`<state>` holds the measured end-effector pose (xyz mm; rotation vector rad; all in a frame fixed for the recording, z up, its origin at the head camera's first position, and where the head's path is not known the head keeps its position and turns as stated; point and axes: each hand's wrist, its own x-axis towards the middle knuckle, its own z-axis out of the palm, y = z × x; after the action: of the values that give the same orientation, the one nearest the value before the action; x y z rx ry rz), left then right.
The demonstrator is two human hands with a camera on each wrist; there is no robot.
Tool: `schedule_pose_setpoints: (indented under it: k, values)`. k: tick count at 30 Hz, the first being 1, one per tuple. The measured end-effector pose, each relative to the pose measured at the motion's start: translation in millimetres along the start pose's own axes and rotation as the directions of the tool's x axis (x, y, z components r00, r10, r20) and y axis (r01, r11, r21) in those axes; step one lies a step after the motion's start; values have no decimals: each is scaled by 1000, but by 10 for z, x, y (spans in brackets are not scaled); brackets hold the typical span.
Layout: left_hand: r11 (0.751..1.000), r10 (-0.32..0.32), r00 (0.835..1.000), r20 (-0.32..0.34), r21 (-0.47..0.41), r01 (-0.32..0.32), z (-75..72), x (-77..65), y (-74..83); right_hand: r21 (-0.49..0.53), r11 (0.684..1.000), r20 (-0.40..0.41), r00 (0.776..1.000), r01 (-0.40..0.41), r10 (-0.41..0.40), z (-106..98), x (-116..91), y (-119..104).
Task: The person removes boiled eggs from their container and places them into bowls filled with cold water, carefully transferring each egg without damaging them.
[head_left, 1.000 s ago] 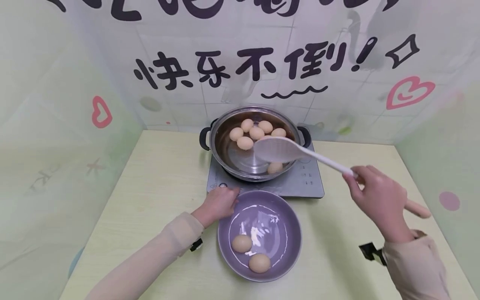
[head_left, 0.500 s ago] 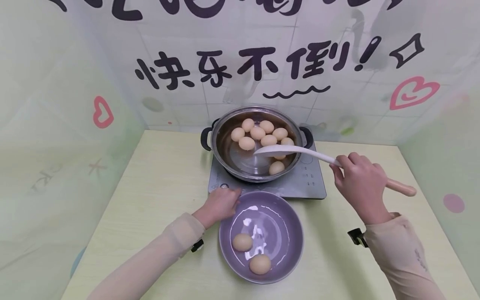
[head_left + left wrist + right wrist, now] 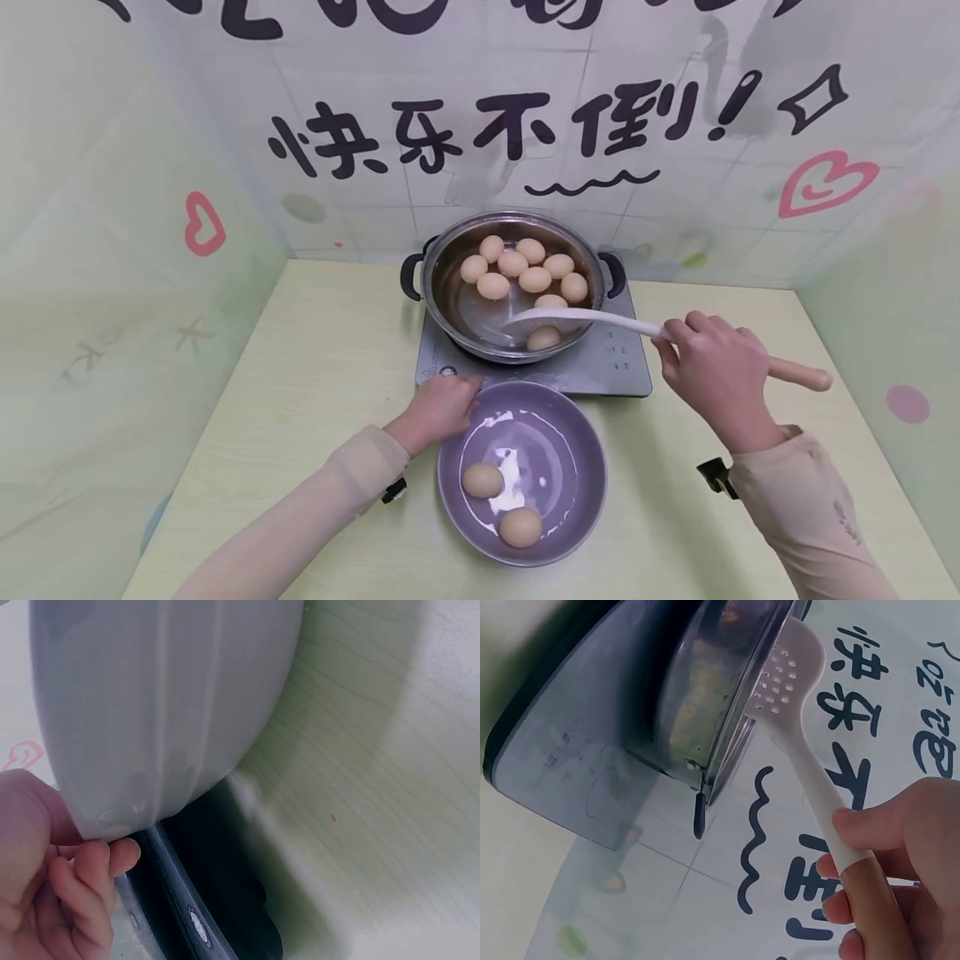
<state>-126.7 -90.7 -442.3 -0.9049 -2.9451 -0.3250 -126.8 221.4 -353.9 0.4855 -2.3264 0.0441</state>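
Observation:
My right hand [image 3: 720, 367] grips a white slotted spoon [image 3: 817, 784] by its wooden handle [image 3: 876, 907]. The spoon's head dips into a steel pot [image 3: 450, 296], overlapping the nearest eggs at the front right. Several brown eggs [image 3: 492, 286] lie inside the pot, mostly toward the back and right. A purple bowl [image 3: 558, 467] stands in front, holding two eggs, one [image 3: 482, 481] behind the other [image 3: 521, 527]. My left hand [image 3: 438, 406] pinches the bowl's rim at its far left; in the left wrist view, thumb and fingers meet at the bowl's edge.
Under the pot sits a flat grey induction cooker [image 3: 611, 367], right behind the bowl. The pot's black side handles [image 3: 409, 277] stick out left and right. A printed backdrop [image 3: 465, 192] rises behind the light wooden table [image 3: 322, 333] and along both sides.
My right hand has moved left, and the slotted spoon's head has turned and lowered into the pot among the eggs. The left hand stays at the bowl's rim.

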Motion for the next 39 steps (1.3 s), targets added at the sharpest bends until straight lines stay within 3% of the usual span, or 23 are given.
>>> schedule_pose_setpoints:
  k: [7, 24, 34, 39]
  values:
    - [1000, -3, 1000, -4, -4, 3, -4, -9, 1, 27, 998, 92, 994, 49, -51, 7, 1, -106]
    - [1000, -5, 1000, 15, -9, 5, -11, 1, 1, 48, 998, 211, 977, -38, 27, 133, 23, -288]
    - [1000, -2, 1000, 15, -2, 2, -15, 11, 6, 43, 992, 359, 928, -118, 95, 121, 70, -308]
    - [1000, -10, 1000, 25, -5, 10, -20, 11, 11, 39, 985, 485, 865, -169, 129, 96, 120, -282]
